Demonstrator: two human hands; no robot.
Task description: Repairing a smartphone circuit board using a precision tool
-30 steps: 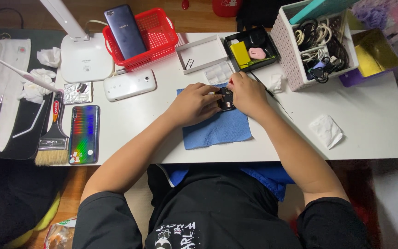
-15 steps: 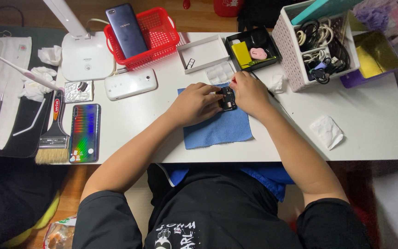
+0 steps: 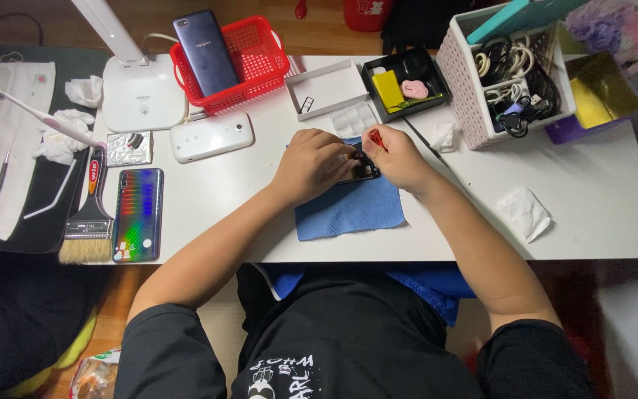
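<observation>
Both hands meet over a small dark device [image 3: 359, 168] lying at the top edge of a blue cloth [image 3: 348, 208] near the table's middle. Left hand [image 3: 313, 164] curls over the device's left part, fingers closed down on it and pinning it to the cloth. Right hand [image 3: 393, 157] pinches a thin red tool [image 3: 378, 139] between thumb and fingertips, its tip pointing at the device; whether the tip touches is hard to tell, since the fingers cover that spot.

At 9 o'clock from the cloth lie a phone with a rainbow back [image 3: 138, 214] and a paintbrush [image 3: 88, 222] just beside it. At 3 o'clock, well apart, sits a crumpled tissue [image 3: 523, 213].

At 10 o'clock, a white phone case [image 3: 210, 137] lies near a lamp base [image 3: 142, 92]. At 11 o'clock, a red basket [image 3: 241, 70] holds a dark blue phone [image 3: 206, 52]. At 12 o'clock stand a white tray [image 3: 326, 89] and a black tray [image 3: 405, 85] side by side. At 1 o'clock, a pink crate [image 3: 507, 74] is full of cables.
</observation>
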